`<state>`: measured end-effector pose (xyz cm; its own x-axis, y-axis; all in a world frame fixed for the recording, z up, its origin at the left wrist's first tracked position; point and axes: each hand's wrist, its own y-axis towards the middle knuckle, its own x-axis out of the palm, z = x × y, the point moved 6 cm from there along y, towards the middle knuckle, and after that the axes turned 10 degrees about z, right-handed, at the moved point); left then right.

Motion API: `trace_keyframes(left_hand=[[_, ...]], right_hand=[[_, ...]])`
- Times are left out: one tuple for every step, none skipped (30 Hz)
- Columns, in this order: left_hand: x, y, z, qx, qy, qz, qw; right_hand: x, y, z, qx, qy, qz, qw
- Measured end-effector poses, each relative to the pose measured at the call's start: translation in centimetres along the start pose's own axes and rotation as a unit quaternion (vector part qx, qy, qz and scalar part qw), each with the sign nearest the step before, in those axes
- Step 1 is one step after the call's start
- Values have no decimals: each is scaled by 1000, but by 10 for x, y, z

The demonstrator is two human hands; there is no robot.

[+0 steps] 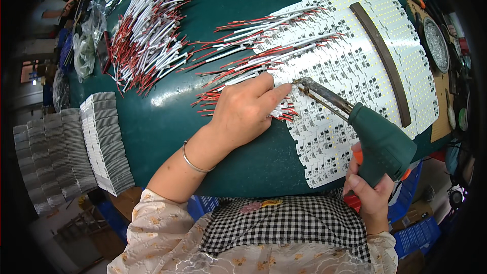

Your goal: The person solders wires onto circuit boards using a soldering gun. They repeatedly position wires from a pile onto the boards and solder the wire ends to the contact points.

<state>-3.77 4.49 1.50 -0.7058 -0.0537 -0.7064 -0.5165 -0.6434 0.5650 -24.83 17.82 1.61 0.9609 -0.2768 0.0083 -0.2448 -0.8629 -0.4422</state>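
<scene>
My right hand (373, 190) grips a green soldering gun (383, 142) with an orange trigger. Its dark metal tip reaches left onto the white LED circuit boards (329, 144). Right beside that tip, the thumb and forefinger of my left hand (248, 104) are pinched together. Red-and-white wires (284, 111) stick out on both sides from under my left hand, which is closed on them; what lies exactly between its fingertips is hidden. Farther up, rows of wires (299, 45) lie with one end on the boards and the other over the green table (167, 137).
A large heap of red-and-white wires (149, 35) lies at the back left. Stacked boards (106, 142) stand at the left edge. A dark curved bar (383, 63) rests across the boards. At the far right is a round dish (435, 44) of silvery material on cardboard.
</scene>
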Motion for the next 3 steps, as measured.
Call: trace_keyframes(left_hand=[[0,1,1,1,4,-3,1000],[0,1,1,1,7,-6,1000],[0,1,1,0,5,-5,1000]], right_hand=[[0,-1,0,0,-1,1,1000],[-2,-1,1,-4,8,11,1000],[-2,-2,3,-8,19,18,1000]])
